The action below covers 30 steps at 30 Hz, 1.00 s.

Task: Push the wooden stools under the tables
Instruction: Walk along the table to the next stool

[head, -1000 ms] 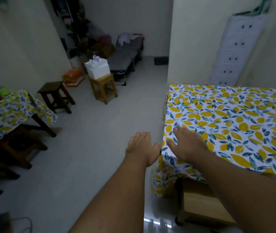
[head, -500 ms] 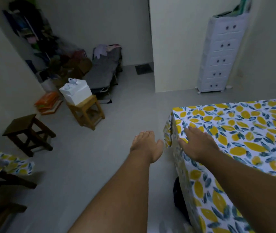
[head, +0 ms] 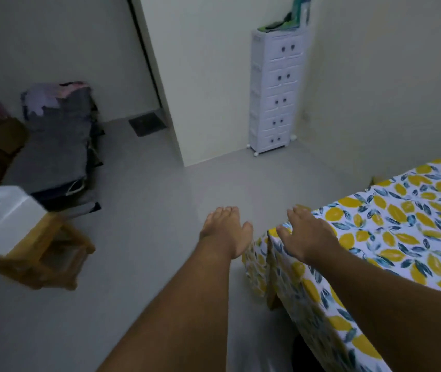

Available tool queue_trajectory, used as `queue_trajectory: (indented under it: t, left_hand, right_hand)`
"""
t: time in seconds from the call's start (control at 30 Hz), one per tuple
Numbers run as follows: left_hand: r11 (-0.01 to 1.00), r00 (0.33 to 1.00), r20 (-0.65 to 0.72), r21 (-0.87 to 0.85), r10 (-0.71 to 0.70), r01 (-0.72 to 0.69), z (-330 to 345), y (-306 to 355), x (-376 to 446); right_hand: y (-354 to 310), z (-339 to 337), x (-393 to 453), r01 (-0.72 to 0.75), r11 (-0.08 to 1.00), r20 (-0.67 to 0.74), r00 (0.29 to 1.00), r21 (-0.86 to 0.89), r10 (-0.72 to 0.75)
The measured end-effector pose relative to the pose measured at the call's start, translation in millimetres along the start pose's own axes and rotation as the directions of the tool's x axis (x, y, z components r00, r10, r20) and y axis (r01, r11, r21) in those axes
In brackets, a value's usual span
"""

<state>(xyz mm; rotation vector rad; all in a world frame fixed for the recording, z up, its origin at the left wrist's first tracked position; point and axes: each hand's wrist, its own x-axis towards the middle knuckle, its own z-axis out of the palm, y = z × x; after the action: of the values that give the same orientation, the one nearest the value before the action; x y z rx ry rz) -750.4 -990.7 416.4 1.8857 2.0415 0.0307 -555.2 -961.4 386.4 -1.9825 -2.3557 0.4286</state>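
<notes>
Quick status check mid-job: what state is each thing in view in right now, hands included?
Left hand: open, empty, held over the floor.
Right hand: open, empty, at the table's corner.
Table with lemon-print cloth: covered, nothing on the visible part.
Light wooden stool: out on the floor, not under a table.
White box: sitting on the stool.
White drawer tower: all drawers shut.
</notes>
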Motion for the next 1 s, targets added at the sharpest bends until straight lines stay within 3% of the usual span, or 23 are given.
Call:
queue_trajectory:
  t: [0.13, 0.37, 0.6, 0.77, 1.0]
  left_hand:
    - [0.992, 0.991, 0.048, 0.027, 0.123, -0.124, -33.2, -15.5, 99.1]
    - [0.924, 0.922, 0.117, 0.067, 0.368, -0.377, -42.2, 9.1, 268.0]
    - [0.785, 0.779, 0.219, 0.080, 0.587, -0.614, -52.3, 52.8, 401.8]
    - [0.609, 0.588, 0.347, 0.059, 0.730, -0.791, -48.8, 93.0, 481.0]
    - [0.235, 0.200, 0.559, 0.010, 0.805, -0.972, -38.4, 130.4, 546.9]
  right_hand:
    - [-14.6, -6.4, 70.4, -0.126, 0.991, -0.035, 0.991, 0.034, 0.128]
    - [16.4, -6.9, 197.1, -0.374, 0.925, -0.070, 0.923, 0.069, 0.379]
    - [39.2, -17.1, 282.6, -0.594, 0.784, -0.079, 0.786, 0.182, 0.613]
    - [49.5, -9.6, 322.5, -0.768, 0.588, -0.076, 0.591, 0.252, 0.803]
    - [16.9, 8.0, 352.4, -0.926, 0.216, -0.007, 0.225, 0.311, 0.974]
